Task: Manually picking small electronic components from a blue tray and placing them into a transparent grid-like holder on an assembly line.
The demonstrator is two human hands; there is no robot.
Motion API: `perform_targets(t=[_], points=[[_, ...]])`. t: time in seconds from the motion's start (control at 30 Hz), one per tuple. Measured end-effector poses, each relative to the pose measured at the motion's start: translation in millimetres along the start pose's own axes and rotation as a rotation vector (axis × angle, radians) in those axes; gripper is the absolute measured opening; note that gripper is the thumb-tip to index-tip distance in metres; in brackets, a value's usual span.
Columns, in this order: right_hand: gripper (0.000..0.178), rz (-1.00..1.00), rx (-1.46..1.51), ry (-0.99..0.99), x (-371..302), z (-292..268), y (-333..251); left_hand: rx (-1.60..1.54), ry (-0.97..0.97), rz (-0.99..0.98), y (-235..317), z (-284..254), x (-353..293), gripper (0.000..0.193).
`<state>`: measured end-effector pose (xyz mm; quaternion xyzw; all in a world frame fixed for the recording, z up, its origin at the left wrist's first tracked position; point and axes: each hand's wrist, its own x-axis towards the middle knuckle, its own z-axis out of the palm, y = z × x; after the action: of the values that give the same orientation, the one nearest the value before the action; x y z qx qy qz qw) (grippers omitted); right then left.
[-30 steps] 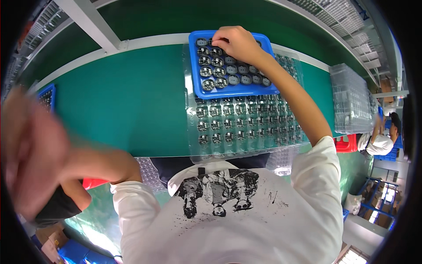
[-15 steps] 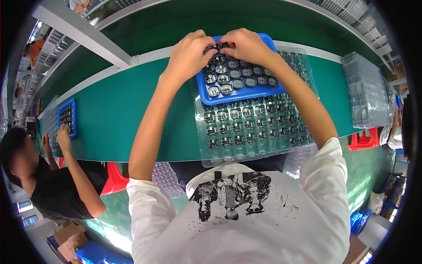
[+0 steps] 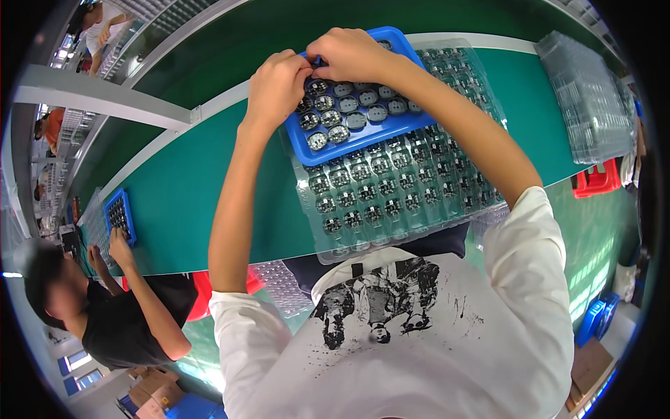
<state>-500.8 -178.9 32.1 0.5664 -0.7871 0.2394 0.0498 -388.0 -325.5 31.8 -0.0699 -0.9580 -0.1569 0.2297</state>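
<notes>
My left hand (image 3: 278, 85) and my right hand (image 3: 352, 57) meet over the far left of a blue tray (image 3: 370, 138), their fingertips pinched close together. Whatever they grip is hidden by the fingers. In the tray lie several small rounded parts: shiny dark-and-silver ones such as this small round part (image 3: 317, 141) on the left, and plain grey discs such as this grey disc (image 3: 356, 121) further right. The blue tray rests on a clear plastic blister tray (image 3: 313, 227), whose pockets hold rows of similar dark shiny parts.
Stacked clear plastic trays (image 3: 583, 101) stand at the right end of the green table (image 3: 181, 216). A grey metal post (image 3: 105, 98) rises at the back left. At far left a co-worker (image 3: 132, 307) handles another blue tray (image 3: 117, 213). A red stool (image 3: 597, 179) stands at right.
The view has shifted and tilted, so the table and co-worker sit differently. Both hands remain together over the tray; the dark part glimpsed between them earlier is now hidden.
</notes>
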Motion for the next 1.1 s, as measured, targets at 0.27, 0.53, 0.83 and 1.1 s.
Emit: perform_targets(t=[0.27,0.53,0.83,1.1], points=[[0.023,0.029,-0.113,-0.048,8.6,0.6,-6.2,-0.084,-0.021,-0.025,-7.9,1.9,3.3,0.008],[0.021,0.023,-0.135,-0.081,7.2,-4.2,-11.6,-0.076,-0.004,-0.071,-3.8,4.5,3.2,0.006],[0.019,0.036,0.049,-0.030,3.8,-1.2,-0.3,-0.192,-0.025,-0.044,-10.3,2.9,3.5,0.005],[0.019,0.009,0.043,-0.062,5.9,-2.8,-2.8,-0.068,-0.051,0.003,-4.8,-0.6,2.5,0.001]])
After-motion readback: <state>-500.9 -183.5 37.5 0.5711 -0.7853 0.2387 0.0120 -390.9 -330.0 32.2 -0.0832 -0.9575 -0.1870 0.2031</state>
